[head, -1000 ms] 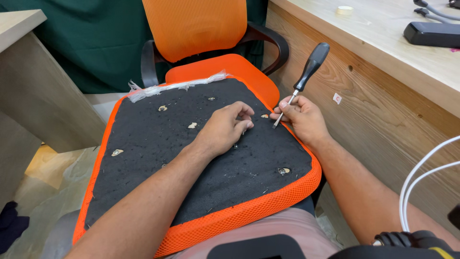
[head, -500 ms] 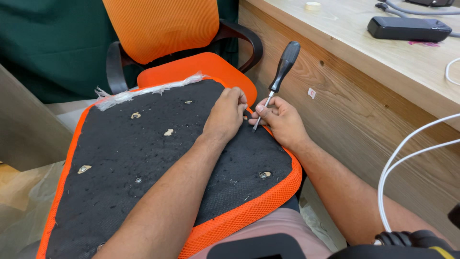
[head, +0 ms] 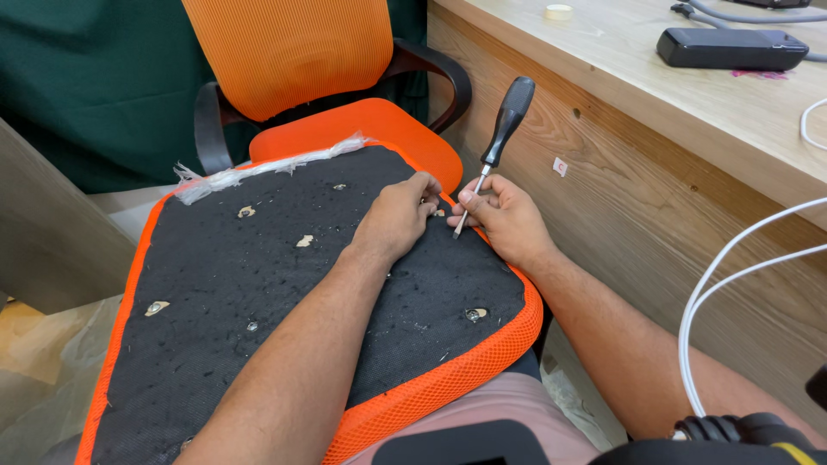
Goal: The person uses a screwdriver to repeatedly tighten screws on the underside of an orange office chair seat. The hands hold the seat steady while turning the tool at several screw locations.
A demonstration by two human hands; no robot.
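Observation:
An orange seat cushion [head: 435,387] lies upside down across my lap, its black fabric underside [head: 258,275] facing up with several small holes in it. My left hand [head: 398,215] rests on the black fabric near the cushion's far right edge, fingers curled down. My right hand [head: 504,215] holds a screwdriver [head: 500,138] with a black handle by its metal shaft. The tool leans up and to the right, and its tip sits at the cushion edge just beside my left fingertips.
An orange office chair [head: 301,60] with black armrests stands right behind the cushion. A wooden desk [head: 655,112] runs along the right, with a black box [head: 728,47] and a tape roll [head: 558,11] on top. White cables [head: 732,284] hang at the right. A green cloth [head: 86,77] is behind.
The view has shifted a little. Both hands stay together at the cushion's far right edge, and the screwdriver stands slightly more upright.

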